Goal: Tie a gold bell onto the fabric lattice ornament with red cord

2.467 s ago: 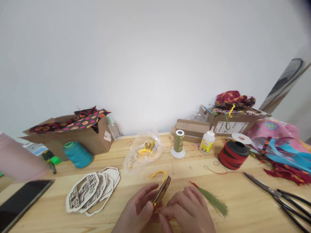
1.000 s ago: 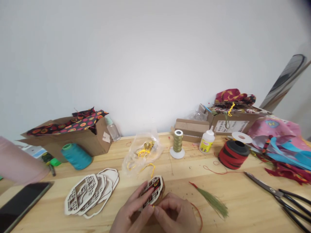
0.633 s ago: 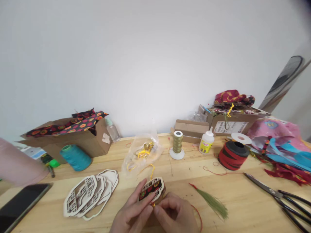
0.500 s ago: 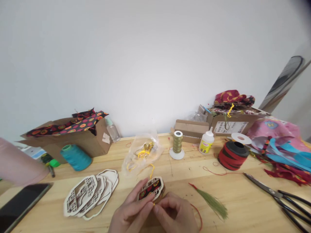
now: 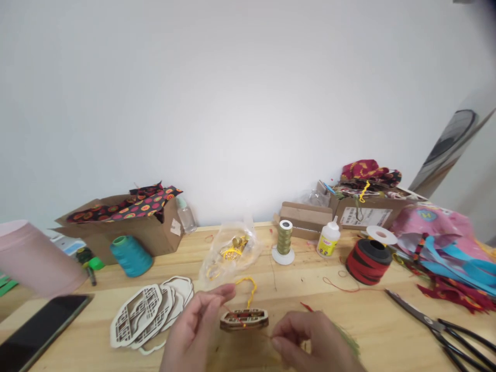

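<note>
Between my hands a small wooden lattice pendant [image 5: 256,321] tips nearly edge-on, dark patterned fabric inside it. A yellow cord [image 5: 252,294] rises from its far side, and a tiny yellow bead [image 5: 244,325] shows on its near edge. My left hand [image 5: 196,325] is just left of the pendant, its fingers pinched on a thin red thread [image 5: 228,308]. On the right, my right hand [image 5: 312,338] is closed at the fingertips around red thread running toward the pendant. A green tassel [image 5: 351,338] with a red tip lies partly hidden behind it.
Wooden lattice pieces [image 5: 135,315] are stacked at left, near a phone [image 5: 44,330]. Behind lie a teal thread cone [image 5: 132,256], a plastic bag [image 5: 232,250], a green thread spool [image 5: 284,240] and a glue bottle [image 5: 328,238]. Black scissors [image 5: 437,325] and a red ribbon roll [image 5: 368,263] occupy the right.
My hands have moved apart from the pendant, drawing red thread out to both sides. The pendant has tipped from face-up to nearly edge-on. The view has shifted slightly.
</note>
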A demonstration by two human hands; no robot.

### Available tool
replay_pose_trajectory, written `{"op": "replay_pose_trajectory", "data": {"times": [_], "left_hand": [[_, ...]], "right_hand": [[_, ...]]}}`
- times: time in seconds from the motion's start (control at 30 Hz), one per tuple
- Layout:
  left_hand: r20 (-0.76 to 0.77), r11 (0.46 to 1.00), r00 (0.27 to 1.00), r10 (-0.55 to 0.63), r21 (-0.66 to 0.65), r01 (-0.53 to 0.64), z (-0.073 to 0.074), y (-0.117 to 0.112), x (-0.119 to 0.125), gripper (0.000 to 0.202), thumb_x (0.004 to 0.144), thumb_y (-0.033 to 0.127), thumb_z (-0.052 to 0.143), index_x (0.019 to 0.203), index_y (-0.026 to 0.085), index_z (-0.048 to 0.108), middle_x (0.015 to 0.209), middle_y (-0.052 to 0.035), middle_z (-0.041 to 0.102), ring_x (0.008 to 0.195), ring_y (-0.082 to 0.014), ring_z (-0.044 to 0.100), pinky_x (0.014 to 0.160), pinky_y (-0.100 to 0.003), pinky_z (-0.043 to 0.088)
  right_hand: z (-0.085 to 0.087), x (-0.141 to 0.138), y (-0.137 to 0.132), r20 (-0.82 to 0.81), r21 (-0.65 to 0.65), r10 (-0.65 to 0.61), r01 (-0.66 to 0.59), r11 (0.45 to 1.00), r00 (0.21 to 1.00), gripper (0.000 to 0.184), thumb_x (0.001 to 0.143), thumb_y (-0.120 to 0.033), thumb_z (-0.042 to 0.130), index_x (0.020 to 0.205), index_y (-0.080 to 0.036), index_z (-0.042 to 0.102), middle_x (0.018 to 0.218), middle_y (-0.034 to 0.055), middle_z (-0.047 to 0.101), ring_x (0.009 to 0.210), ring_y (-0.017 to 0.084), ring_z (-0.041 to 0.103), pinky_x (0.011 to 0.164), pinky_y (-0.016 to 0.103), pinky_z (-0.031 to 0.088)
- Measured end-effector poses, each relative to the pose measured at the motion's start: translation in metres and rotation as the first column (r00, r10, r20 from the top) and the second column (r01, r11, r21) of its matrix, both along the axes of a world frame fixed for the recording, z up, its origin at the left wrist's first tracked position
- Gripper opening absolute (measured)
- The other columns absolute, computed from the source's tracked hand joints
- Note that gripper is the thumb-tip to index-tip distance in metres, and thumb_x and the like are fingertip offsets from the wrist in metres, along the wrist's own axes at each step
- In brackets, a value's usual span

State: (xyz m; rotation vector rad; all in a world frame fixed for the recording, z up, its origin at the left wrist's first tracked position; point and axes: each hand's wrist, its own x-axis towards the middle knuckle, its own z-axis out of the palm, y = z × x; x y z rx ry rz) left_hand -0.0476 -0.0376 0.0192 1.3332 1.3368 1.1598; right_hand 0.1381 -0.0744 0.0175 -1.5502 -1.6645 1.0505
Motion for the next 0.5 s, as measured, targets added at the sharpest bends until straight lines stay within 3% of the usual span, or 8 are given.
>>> {"op": "replay_pose_trajectory", "data": {"times": [0.13,0.23,0.37,0.5], "left_hand": [[0.036,0.999,0.998,-0.045,-0.026,0.046,0.022,0.006,-0.015,0.025,0.072,0.043,0.054,0.075,0.018,0.059,0.095,-0.0074,0.068,0.097,-0.0231,0.057,0.089,-0.035,0.040],[0.089,0.994,0.991,-0.104,-0.025,0.107,0.044,0.009,-0.020,0.025,0.076,0.043,0.051,0.077,0.019,0.059,0.093,-0.0060,0.068,0.096,-0.0213,0.058,0.089,-0.033,0.041],[0.176,0.964,0.949,-0.263,0.007,0.266,0.079,0.008,-0.013,0.022,0.079,0.037,0.049,0.072,0.019,0.060,0.091,-0.0047,0.069,0.091,-0.0188,0.060,0.084,-0.027,0.044],[0.253,0.915,0.881,-0.401,0.052,0.401,0.110,0.006,-0.001,0.020,0.081,0.032,0.049,0.075,0.018,0.062,0.097,-0.0047,0.066,0.095,-0.0199,0.058,0.088,-0.030,0.043]], "right_hand": [[0.033,0.023,-0.003,0.275,0.095,0.066,-0.095,0.991,0.959,0.018,0.068,-0.012,0.051,0.063,-0.020,0.066,0.052,-0.0015,0.066,0.048,0.011,0.057,0.046,0.017,0.038],[0.057,0.026,-0.001,0.407,0.223,0.089,-0.193,0.955,0.909,0.019,0.068,-0.008,0.052,0.064,-0.021,0.065,0.056,-0.0029,0.066,0.049,0.009,0.057,0.046,0.016,0.036],[0.087,0.013,0.008,0.575,0.429,0.113,-0.416,0.802,0.810,0.014,0.071,-0.011,0.054,0.066,-0.021,0.063,0.056,-0.0024,0.064,0.049,0.009,0.056,0.045,0.017,0.033],[0.116,-0.002,0.018,0.706,0.549,0.019,-0.564,0.617,0.708,0.012,0.073,-0.015,0.055,0.064,-0.020,0.060,0.057,-0.0012,0.061,0.050,0.011,0.053,0.042,0.019,0.029]]}}
